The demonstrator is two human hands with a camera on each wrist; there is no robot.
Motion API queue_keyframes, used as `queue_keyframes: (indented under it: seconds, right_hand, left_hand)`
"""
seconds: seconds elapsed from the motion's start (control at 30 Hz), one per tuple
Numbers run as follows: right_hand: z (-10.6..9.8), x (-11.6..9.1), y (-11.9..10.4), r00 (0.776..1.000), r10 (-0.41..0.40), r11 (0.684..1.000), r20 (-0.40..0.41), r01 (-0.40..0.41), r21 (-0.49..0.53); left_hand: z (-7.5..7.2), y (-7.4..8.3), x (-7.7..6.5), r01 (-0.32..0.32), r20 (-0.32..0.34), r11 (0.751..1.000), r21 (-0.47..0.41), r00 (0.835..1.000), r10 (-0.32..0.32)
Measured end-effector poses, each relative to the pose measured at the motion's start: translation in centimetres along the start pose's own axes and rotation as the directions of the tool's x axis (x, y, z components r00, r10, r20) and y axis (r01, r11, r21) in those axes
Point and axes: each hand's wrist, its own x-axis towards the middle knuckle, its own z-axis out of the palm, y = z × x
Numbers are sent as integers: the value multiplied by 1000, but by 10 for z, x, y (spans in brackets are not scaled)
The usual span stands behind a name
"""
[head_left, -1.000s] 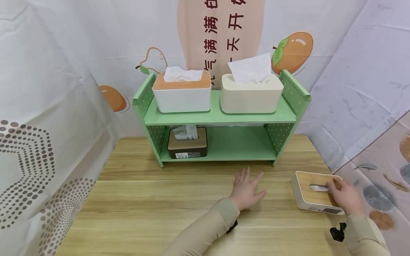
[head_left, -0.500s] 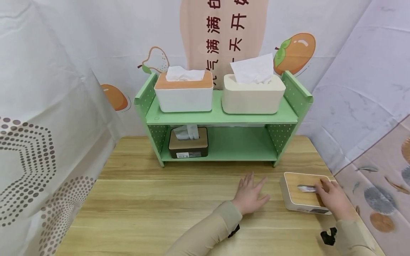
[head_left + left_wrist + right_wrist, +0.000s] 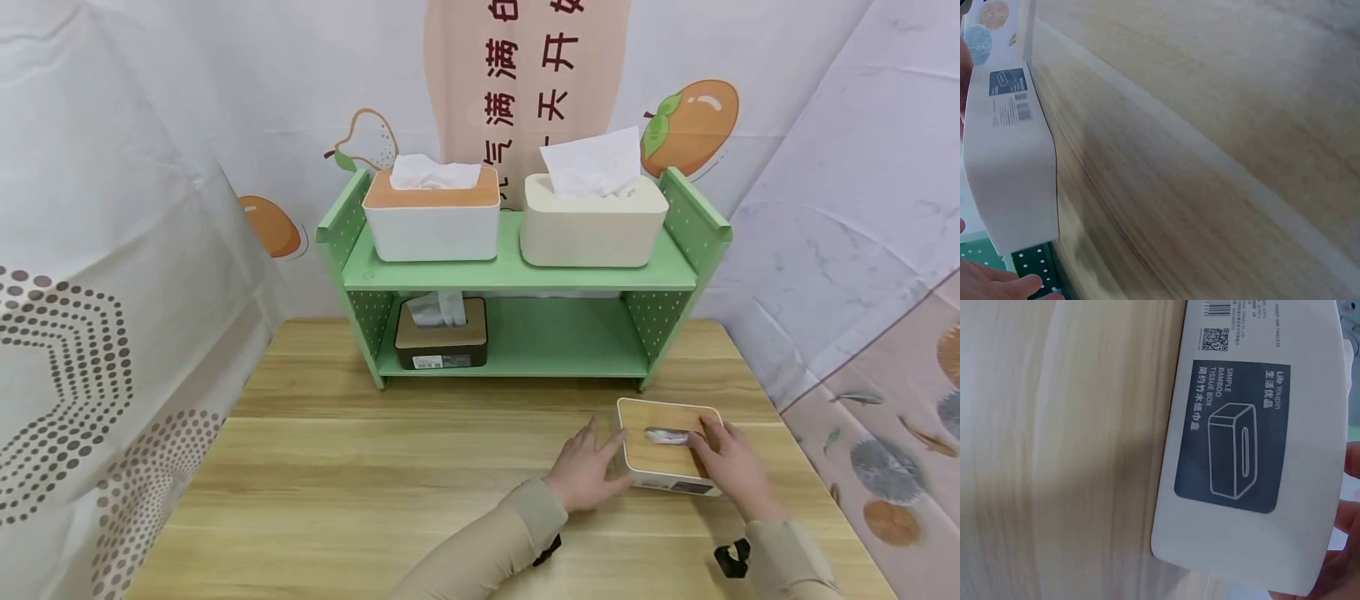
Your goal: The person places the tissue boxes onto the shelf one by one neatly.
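A white tissue box with a wooden lid lies flat on the table at right, a bit of tissue showing in its slot. My right hand holds its right end, fingers on the lid beside the slot. In the right wrist view, the box's printed label faces the camera, with fingers along the far edge. My left hand is spread low over the table, fingers straight, fingertips right at the box's left end. The left wrist view shows the blank end of the box and some left fingers at the lower corner.
A green two-tier shelf stands at the back. Its upper tier bears a white, wood-topped tissue box and a cream one. A dark, wood-topped tissue box sits on the lower tier at left. Curtains surround the wooden table.
My right hand has slid the white tissue box leftward along the table, up to my left hand. The left hand has barely moved, its fingers still spread. The view shifted slightly.
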Motion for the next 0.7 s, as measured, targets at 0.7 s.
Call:
queue_keyframes:
  seconds: [0.7]
  right_hand:
    - [29, -3, -23, 997, -73, 977, 40, 63, 204]
  left_hand:
    - [14, -15, -1, 34, -2, 992, -123, 999, -34]
